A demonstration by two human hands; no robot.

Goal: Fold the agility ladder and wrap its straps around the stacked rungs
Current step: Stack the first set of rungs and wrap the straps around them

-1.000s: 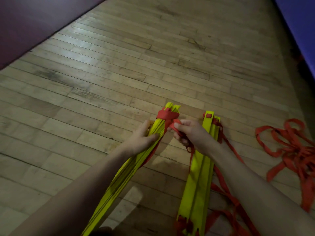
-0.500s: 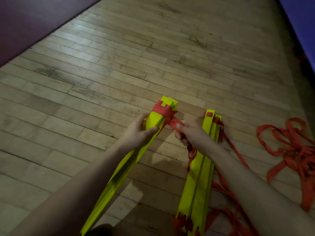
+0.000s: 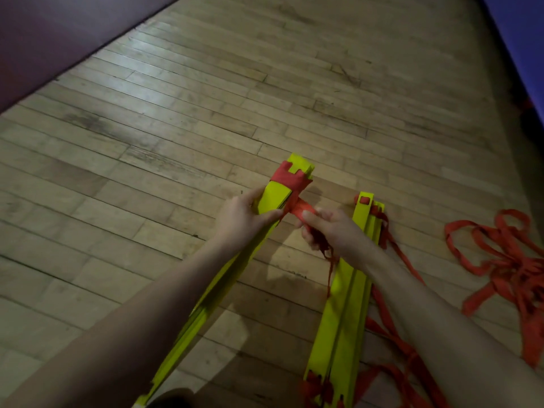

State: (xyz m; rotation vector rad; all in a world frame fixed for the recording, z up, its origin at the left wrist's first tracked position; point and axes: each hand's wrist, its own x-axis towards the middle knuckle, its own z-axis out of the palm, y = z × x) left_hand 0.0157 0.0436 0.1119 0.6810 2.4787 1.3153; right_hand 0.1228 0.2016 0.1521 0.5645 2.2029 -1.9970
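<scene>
A second stack of yellow rungs (image 3: 341, 328) is lying flat on the wooden floor (image 3: 176, 119) under the right forearm, with loose red webbing (image 3: 509, 263) sprawling just beside it to the right. The left hand (image 3: 244, 220) is gripping the held rung stack (image 3: 273, 201), tilted up off the boards. The right hand (image 3: 332, 231) is pinching the red strap (image 3: 290, 184) that is circling the stack's far end. Beyond, bare boards are running to a dark maroon edge (image 3: 59, 33) far left and a blue edge (image 3: 518, 39) far right.
</scene>
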